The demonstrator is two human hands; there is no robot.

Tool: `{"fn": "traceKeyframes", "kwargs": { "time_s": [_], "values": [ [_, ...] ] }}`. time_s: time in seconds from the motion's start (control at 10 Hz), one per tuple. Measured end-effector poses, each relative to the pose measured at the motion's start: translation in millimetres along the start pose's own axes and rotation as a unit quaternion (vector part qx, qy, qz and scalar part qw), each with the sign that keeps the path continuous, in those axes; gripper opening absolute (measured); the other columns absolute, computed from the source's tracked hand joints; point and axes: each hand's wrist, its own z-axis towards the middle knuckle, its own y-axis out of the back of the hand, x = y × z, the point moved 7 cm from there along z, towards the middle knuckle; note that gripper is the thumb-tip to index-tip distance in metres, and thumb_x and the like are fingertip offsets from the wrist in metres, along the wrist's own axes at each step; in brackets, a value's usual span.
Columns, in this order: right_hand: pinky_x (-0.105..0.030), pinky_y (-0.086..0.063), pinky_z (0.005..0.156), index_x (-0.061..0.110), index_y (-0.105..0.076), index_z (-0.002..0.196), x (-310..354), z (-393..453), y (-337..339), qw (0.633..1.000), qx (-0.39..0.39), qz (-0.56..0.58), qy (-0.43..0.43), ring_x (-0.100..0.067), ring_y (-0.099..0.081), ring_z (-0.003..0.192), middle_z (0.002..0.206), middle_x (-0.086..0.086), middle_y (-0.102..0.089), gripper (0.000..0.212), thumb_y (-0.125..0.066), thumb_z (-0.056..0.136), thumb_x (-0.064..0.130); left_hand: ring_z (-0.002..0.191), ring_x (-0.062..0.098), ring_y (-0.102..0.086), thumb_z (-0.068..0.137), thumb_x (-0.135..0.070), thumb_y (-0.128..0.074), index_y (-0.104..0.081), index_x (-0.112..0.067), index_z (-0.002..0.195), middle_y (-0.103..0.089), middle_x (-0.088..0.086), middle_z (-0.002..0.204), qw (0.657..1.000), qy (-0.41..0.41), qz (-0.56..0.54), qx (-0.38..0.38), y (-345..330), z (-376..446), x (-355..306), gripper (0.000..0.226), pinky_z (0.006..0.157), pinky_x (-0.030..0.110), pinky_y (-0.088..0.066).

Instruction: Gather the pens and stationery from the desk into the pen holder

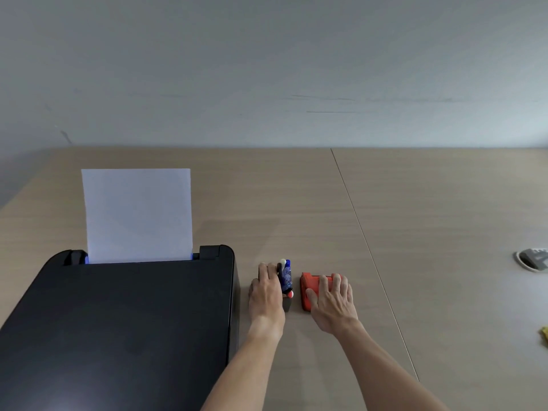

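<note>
A dark pen holder [287, 304] stands on the wooden desk [296, 203] just right of the printer, with blue pens [286, 274] sticking out of its top. My left hand [267, 295] wraps around the holder from its left side and hides most of it. A red stationery item [307, 289], box-like in shape, lies on the desk a little to the right of the holder. My right hand [333, 301] lies over it, fingers curled on its top and right edge, thumb on its left part.
A black printer [118, 327] with a white sheet of paper [138, 215] standing in its feeder fills the near left. A grey cable port [532, 259] sits in the desk at the far right, and a yellow object [545, 335] shows at the right edge.
</note>
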Motion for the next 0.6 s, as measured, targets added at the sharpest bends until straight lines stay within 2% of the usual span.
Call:
{"fn": "traceKeyframes", "kwargs": {
  "time_s": [0.1, 0.2, 0.3, 0.4, 0.5, 0.6],
  "values": [
    [-0.049, -0.008, 0.119, 0.013, -0.022, 0.139, -1, 3, 1, 1.000, 0.005, 0.002, 0.008, -0.038, -0.004, 0.142, 0.150, -0.021, -0.014, 0.055, -0.028, 0.096, 0.047, 0.100, 0.029, -0.058, 0.068, 0.013, -0.070, -0.036, -0.013, 0.130, -0.038, 0.007, 0.134, 1.000, -0.003, -0.014, 0.003, 1, -1, -1, 0.075, 0.084, 0.036, -0.048],
    [-0.050, -0.001, 0.120, 0.015, -0.015, 0.144, -3, 0, 2, 1.000, 0.001, -0.008, 0.010, -0.036, 0.002, 0.144, 0.154, -0.022, -0.007, 0.063, -0.029, 0.095, 0.051, 0.105, 0.032, -0.054, 0.063, 0.017, -0.071, -0.027, -0.011, 0.138, -0.029, 0.010, 0.145, 0.999, -0.001, -0.037, 0.001, -3, -5, 4, 0.092, 0.087, 0.037, -0.049],
    [-0.052, 0.006, 0.117, 0.014, -0.002, 0.147, -5, -12, 9, 0.999, -0.033, -0.023, 0.008, -0.036, 0.010, 0.145, 0.156, -0.023, 0.005, 0.077, -0.039, 0.090, 0.051, 0.132, 0.037, -0.036, 0.064, 0.023, -0.066, -0.001, -0.005, 0.149, -0.008, 0.012, 0.159, 0.999, 0.007, -0.051, -0.003, -8, -12, 16, 0.110, 0.102, 0.038, -0.044],
    [-0.055, 0.000, 0.117, 0.010, 0.001, 0.147, -11, -32, 14, 0.999, -0.040, -0.021, -0.013, -0.038, 0.006, 0.144, 0.155, -0.023, 0.002, 0.086, -0.050, 0.084, 0.040, 0.147, 0.036, -0.009, 0.069, 0.028, -0.058, 0.008, -0.006, 0.149, 0.003, 0.012, 0.161, 0.995, 0.010, -0.098, 0.013, -1, -27, 21, 0.109, 0.115, 0.038, -0.030],
    [-0.056, -0.001, 0.117, 0.006, 0.003, 0.146, -18, -58, 9, 0.999, -0.021, -0.015, -0.040, -0.038, 0.005, 0.144, 0.155, -0.023, 0.001, 0.087, -0.050, 0.082, 0.030, 0.148, 0.031, -0.003, 0.073, 0.027, -0.055, 0.008, -0.007, 0.149, 0.004, 0.014, 0.161, 0.992, 0.004, -0.126, -0.015, 9, -54, 21, 0.105, 0.117, 0.032, -0.026],
    [-0.055, -0.001, 0.117, 0.006, 0.001, 0.146, -17, -82, 10, 0.998, -0.030, -0.005, -0.051, -0.038, 0.005, 0.144, 0.154, -0.022, -0.001, 0.085, -0.051, 0.082, 0.028, 0.148, 0.028, 0.003, 0.080, 0.024, -0.046, 0.013, -0.005, 0.149, 0.010, 0.016, 0.160, 0.990, -0.011, -0.138, 0.009, 14, -86, 12, 0.095, 0.119, 0.031, -0.017]
  ]
}}
